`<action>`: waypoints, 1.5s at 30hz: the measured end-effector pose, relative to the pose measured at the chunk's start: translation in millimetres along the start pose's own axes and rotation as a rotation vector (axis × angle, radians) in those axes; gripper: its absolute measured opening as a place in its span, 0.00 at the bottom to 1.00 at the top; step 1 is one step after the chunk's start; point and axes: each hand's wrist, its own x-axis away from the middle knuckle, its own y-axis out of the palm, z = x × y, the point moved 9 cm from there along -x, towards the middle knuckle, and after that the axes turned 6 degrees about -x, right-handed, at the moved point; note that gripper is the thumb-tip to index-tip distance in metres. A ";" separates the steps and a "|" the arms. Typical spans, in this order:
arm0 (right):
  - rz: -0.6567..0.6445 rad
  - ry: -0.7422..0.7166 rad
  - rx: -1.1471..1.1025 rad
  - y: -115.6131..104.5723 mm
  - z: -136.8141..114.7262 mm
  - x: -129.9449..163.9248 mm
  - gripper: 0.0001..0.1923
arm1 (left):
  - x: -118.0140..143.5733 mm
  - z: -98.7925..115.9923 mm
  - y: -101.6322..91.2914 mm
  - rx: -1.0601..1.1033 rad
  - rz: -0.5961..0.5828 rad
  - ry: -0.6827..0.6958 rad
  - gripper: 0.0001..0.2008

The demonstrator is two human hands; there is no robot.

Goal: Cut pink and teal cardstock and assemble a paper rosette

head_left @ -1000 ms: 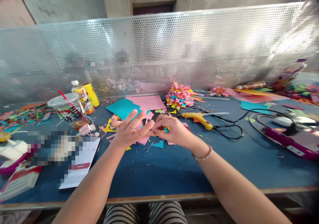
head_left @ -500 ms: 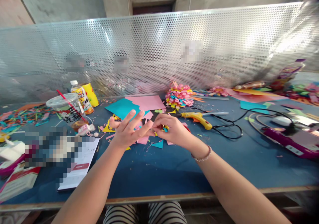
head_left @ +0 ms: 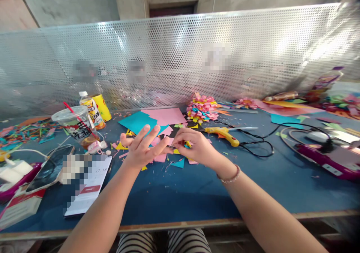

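Both hands meet over the middle of the blue table (head_left: 180,193). My left hand (head_left: 142,148) has its fingers spread and raised, with the thumb and forefinger meeting my right hand. My right hand (head_left: 192,146) is curled, pinching a small folded paper piece (head_left: 182,145) with yellow and blue showing between the fingers. Pink, yellow and teal paper scraps (head_left: 168,159) lie under the hands. Just beyond them lie a teal sheet (head_left: 135,121) and a pink sheet (head_left: 168,115).
A paper flower ball (head_left: 202,108) and a yellow glue gun (head_left: 223,132) with a black cord sit to the right. A lidded drink cup (head_left: 74,123), a bottle (head_left: 90,108) and a phone (head_left: 90,185) are on the left. A perforated metal screen (head_left: 180,58) closes the back.
My left hand has shifted slightly left with its fingers lifted. My right hand stays pinched on the paper piece. The view has barely moved.
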 end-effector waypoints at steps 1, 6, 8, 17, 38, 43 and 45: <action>-0.007 -0.005 -0.005 0.1 -1.6 -0.2 0.06 | 1.2 -1.0 0.9 -0.009 -0.004 -0.009 0.27; -0.080 -0.009 -0.026 1.2 -10.3 -0.9 0.06 | 0.0 -0.7 -2.6 0.064 0.045 0.001 0.26; -0.109 -0.004 -0.031 2.1 -11.7 -0.8 0.06 | 0.5 -2.7 0.8 0.092 0.010 -0.020 0.26; -0.131 -0.054 0.065 6.1 -11.4 1.4 0.06 | 8.2 -6.0 10.0 0.034 -0.064 -0.058 0.25; -0.052 -0.068 0.124 0.8 -6.1 2.0 0.04 | 0.9 -3.6 3.4 0.119 -0.028 -0.055 0.24; -0.107 -0.057 0.079 3.4 -12.1 -0.1 0.06 | -0.3 -4.2 3.7 0.125 -0.025 -0.052 0.24; -0.139 -0.054 0.073 5.7 -13.6 -0.3 0.07 | -0.3 -4.9 5.8 0.147 -0.046 -0.060 0.24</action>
